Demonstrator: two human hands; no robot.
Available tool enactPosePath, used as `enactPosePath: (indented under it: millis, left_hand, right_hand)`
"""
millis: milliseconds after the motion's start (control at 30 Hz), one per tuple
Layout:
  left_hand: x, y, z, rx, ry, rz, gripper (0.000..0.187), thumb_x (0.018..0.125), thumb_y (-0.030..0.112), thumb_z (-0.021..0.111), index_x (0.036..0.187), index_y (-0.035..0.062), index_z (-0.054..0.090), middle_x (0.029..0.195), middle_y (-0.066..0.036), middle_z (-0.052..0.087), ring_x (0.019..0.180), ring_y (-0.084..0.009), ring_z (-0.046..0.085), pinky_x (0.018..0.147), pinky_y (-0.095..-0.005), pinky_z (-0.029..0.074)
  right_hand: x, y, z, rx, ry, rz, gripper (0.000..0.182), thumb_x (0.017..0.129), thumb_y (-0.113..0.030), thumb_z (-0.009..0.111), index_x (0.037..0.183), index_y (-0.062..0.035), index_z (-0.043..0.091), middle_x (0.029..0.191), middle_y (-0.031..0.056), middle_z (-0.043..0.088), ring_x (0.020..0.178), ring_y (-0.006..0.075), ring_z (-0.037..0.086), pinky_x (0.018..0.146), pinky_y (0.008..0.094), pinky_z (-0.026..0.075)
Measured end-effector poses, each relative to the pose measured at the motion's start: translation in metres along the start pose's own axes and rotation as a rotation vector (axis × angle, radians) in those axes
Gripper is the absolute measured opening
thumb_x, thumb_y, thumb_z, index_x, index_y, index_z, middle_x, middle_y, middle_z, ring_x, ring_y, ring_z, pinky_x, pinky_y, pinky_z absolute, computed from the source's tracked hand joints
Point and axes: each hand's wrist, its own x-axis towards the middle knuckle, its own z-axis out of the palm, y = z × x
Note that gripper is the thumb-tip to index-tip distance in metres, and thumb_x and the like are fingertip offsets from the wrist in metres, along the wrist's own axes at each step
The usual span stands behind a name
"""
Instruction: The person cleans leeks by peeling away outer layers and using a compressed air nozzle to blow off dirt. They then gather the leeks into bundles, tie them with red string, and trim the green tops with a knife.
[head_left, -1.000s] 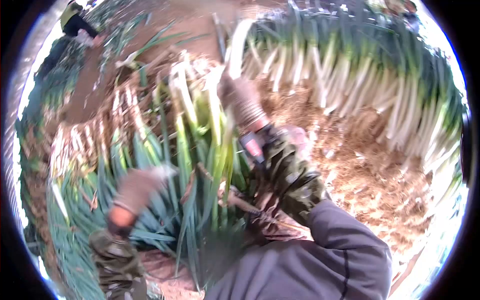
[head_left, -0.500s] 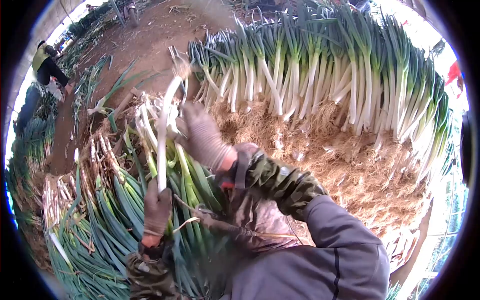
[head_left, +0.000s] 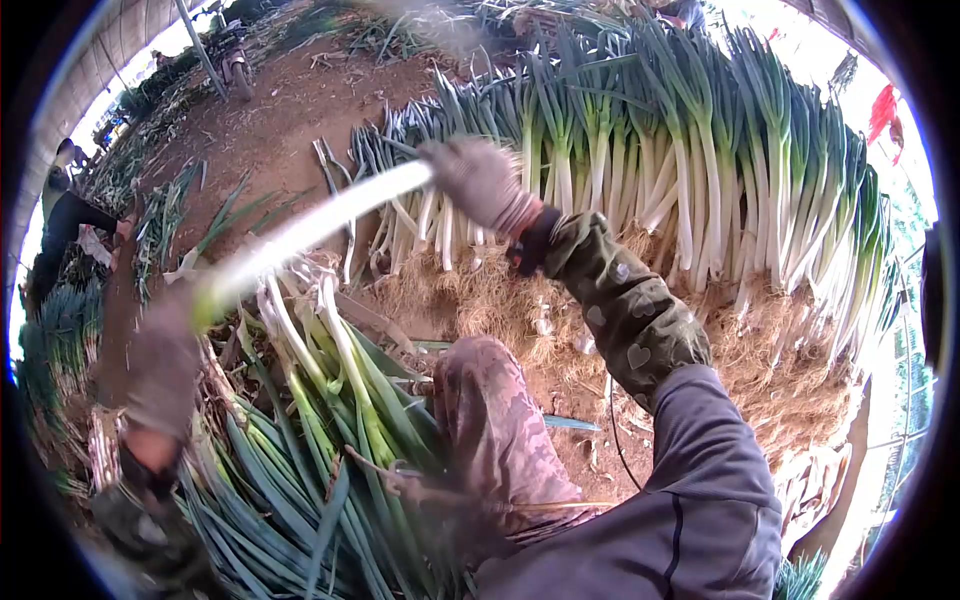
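A long white leek (head_left: 320, 225), blurred by motion, stretches slantwise between my two gloved hands. My right hand (head_left: 480, 182) is closed around its upper right end, in front of the row of leeks. At the lower left end, where the stalk turns green, my left hand (head_left: 165, 355) grips it; that hand is smeared by motion. Below the held stalk lies a pile of leeks (head_left: 290, 480) with green leaves toward me and pale stems pointing away, some with dry outer skin.
A long row of white-stemmed leeks (head_left: 700, 190) curves across the back and right, with brown roots (head_left: 640, 340) toward me. My knee (head_left: 495, 410) is beside the pile. Bare soil (head_left: 290, 130) lies behind. Another person (head_left: 65, 215) is at the far left.
The leek has swung from upright to slanting. My right hand has moved up and right onto its end; my left hand has moved left and up. The view has shifted slightly.
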Motion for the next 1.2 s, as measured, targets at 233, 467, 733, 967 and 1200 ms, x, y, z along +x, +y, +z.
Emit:
enactPosePath:
  millis: [233,467,733,967,1200]
  left_hand:
    - [-0.019,-0.054,0.045,-0.103,0.327,-0.318,0.059,0.088,0.011,0.069,0.143,0.0036,0.049,0.127,-0.018,0.062,0.113,-0.0351,0.062,0.105,-0.0409,0.047]
    - [-0.163,0.086,0.229,-0.522,-0.326,-0.548,0.037,0.081,0.031,0.076,0.102,0.0025,0.068,0.094,-0.018,0.066,0.093,-0.0393,0.061,0.084,-0.0462,0.050]
    - [-0.157,0.070,0.279,-0.464,-0.399,-0.949,0.057,0.072,0.023,0.078,0.120,-0.0007,0.057,0.114,-0.028,0.065,0.108,-0.0458,0.063,0.090,-0.0479,0.052]
    - [-0.172,0.044,0.261,-1.393,-0.075,-1.111,0.036,0.078,0.005,0.075,0.112,-0.0026,0.067,0.096,-0.007,0.071,0.084,-0.0181,0.065,0.076,-0.0329,0.053]
    - [-0.186,0.066,0.162,-1.668,0.126,-0.903,0.032,0.091,0.012,0.070,0.119,-0.0016,0.062,0.104,-0.003,0.068,0.094,-0.0126,0.060,0.087,-0.0290,0.049]
  right_hand:
    - [-0.162,0.113,0.110,0.289,-0.394,1.265,0.026,0.104,-0.022,0.049,0.115,-0.0034,0.063,0.087,0.0142,0.069,0.067,0.0238,0.064,0.060,0.0398,0.053]
    - [-0.305,0.123,0.164,0.032,-0.481,1.089,0.026,0.095,-0.019,0.054,0.115,-0.0068,0.063,0.078,0.0092,0.068,0.072,0.0294,0.066,0.063,0.0427,0.051]
    - [-0.227,0.057,0.127,-0.145,-0.465,0.948,0.049,0.089,-0.037,0.065,0.124,-0.0028,0.062,0.100,0.0270,0.070,0.095,0.0439,0.068,0.084,0.0491,0.054]
    - [-0.063,-0.093,0.071,1.208,-0.869,0.658,0.035,0.097,-0.024,0.064,0.124,-0.0016,0.063,0.106,0.0115,0.072,0.080,0.0161,0.067,0.074,0.0283,0.058]
    - [-0.012,-0.317,0.053,1.484,-1.010,0.302,0.044,0.101,-0.039,0.058,0.111,0.0031,0.066,0.091,0.0145,0.069,0.085,0.0199,0.065,0.078,0.0348,0.053]
